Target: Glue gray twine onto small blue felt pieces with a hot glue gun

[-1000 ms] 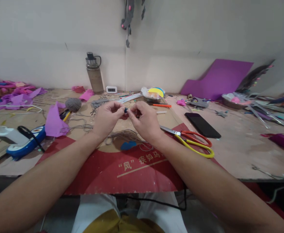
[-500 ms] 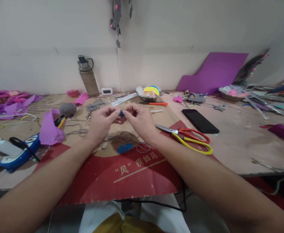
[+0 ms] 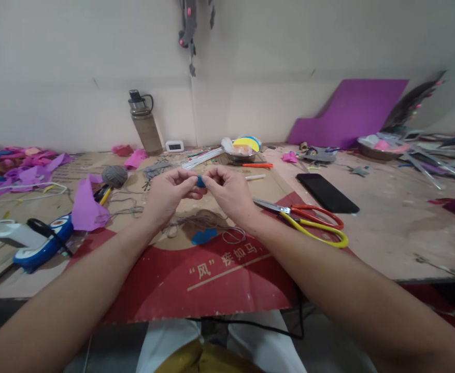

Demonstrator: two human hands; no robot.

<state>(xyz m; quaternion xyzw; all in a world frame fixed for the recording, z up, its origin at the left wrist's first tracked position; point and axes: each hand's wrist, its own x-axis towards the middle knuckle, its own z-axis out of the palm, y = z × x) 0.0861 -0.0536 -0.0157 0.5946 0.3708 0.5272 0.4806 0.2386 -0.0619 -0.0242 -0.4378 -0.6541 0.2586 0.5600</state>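
Note:
Between the fingertips of both hands is a small blue piece that looks like felt, mostly covered by the fingers. My left hand pinches its left side. My right hand pinches the right side, thumb close to the other thumb. Both hands are raised over a red and brown cardboard sheet. Below them a blue felt scrap lies on the cardboard, beside loose grey yarn. Scissors with one red and one yellow handle rest next to my right wrist.
A black phone lies to the right. Behind stand a water bottle, a small white clock and a bowl. At left are a grey yarn ball, purple felt and a blue power strip.
The whole view has shifted slightly, so things sit a little farther right. Both hands keep their pinch, and a bit more of the blue piece shows between them.

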